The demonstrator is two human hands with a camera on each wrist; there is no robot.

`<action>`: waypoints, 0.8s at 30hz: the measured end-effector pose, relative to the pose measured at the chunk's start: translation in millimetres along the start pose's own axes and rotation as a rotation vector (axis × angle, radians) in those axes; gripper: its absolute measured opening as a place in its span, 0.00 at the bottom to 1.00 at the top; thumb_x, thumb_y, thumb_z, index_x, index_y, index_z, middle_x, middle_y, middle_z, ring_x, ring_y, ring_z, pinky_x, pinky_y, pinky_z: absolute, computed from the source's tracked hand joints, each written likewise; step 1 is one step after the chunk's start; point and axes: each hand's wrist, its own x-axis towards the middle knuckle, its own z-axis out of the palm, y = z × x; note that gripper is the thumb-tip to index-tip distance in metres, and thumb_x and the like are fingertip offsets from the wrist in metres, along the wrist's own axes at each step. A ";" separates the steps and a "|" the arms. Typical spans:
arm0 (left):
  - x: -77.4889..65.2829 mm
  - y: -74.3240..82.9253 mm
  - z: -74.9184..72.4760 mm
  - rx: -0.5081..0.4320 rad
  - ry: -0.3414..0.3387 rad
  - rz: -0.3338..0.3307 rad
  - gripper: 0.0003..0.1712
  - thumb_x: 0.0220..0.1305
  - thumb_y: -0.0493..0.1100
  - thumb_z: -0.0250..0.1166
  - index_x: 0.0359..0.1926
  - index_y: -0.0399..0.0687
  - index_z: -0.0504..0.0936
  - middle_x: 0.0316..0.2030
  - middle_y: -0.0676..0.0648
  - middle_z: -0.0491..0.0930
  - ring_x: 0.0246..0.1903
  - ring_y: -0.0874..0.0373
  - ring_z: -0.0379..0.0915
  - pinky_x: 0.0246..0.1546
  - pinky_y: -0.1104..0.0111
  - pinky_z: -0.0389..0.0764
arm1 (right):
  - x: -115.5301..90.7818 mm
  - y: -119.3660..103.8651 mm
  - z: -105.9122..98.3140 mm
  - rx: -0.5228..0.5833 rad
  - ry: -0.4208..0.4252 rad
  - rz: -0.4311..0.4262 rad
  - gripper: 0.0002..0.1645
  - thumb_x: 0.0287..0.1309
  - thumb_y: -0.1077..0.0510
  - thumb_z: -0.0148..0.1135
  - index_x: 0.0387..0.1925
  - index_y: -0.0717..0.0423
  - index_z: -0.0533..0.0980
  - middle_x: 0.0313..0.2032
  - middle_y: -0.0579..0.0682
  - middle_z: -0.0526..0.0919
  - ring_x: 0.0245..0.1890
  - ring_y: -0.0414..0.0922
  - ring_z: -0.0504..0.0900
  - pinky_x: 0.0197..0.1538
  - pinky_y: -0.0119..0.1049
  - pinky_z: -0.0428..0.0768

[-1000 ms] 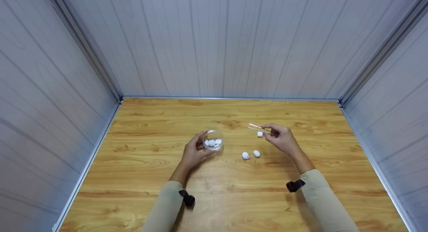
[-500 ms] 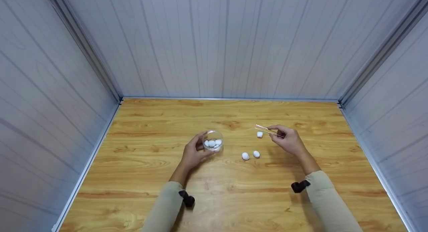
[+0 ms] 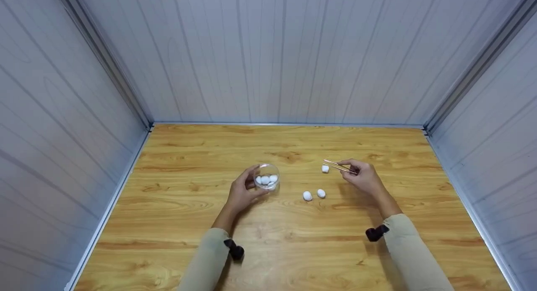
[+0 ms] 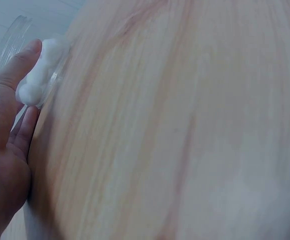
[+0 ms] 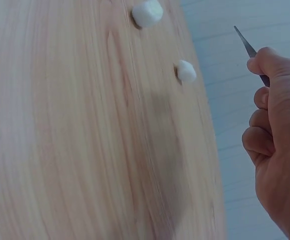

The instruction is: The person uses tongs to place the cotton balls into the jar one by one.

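My left hand (image 3: 244,189) curls round a clear round container (image 3: 267,186), thumb on one side and fingers on the other. Several white cotton balls (image 4: 31,92) sit inside it, seen through its wall in the left wrist view. Between thumb and fingers, my right hand (image 3: 363,177) pinches metal tweezers (image 3: 342,167), their two prongs apart and pointing left. Right by the prongs lies one cotton ball (image 3: 325,169) on the table. In the right wrist view the tweezers (image 5: 247,45) appear edge-on, above the curled fingers.
Two more cotton balls, a left one (image 3: 307,196) and a right one (image 3: 321,193), lie between the hands on the wooden table (image 3: 268,249). Pale panels (image 3: 268,56) enclose the table at the back and both sides.
My right hand has moved right and slightly nearer with the tweezers, bringing their tips over beside the far cotton ball. My left hand and the container have stayed in place.
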 end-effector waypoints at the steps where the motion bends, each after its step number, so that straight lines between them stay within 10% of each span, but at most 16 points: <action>1: 0.0 -0.2 0.1 0.004 0.000 -0.002 0.50 0.63 0.34 0.84 0.83 0.47 0.73 0.74 0.34 0.81 0.67 0.38 0.85 0.68 0.57 0.91 | -0.1 1.5 0.1 -0.002 0.001 0.001 0.16 0.66 0.75 0.71 0.51 0.62 0.91 0.22 0.46 0.73 0.22 0.30 0.65 0.25 0.21 0.63; 24: 0.6 -1.3 -0.5 0.002 -0.001 0.003 0.50 0.63 0.35 0.85 0.83 0.47 0.73 0.73 0.34 0.81 0.67 0.38 0.85 0.66 0.62 0.91 | -9.6 30.8 9.9 -0.080 -0.056 0.134 0.13 0.74 0.68 0.70 0.55 0.59 0.91 0.23 0.45 0.72 0.21 0.31 0.65 0.28 0.27 0.66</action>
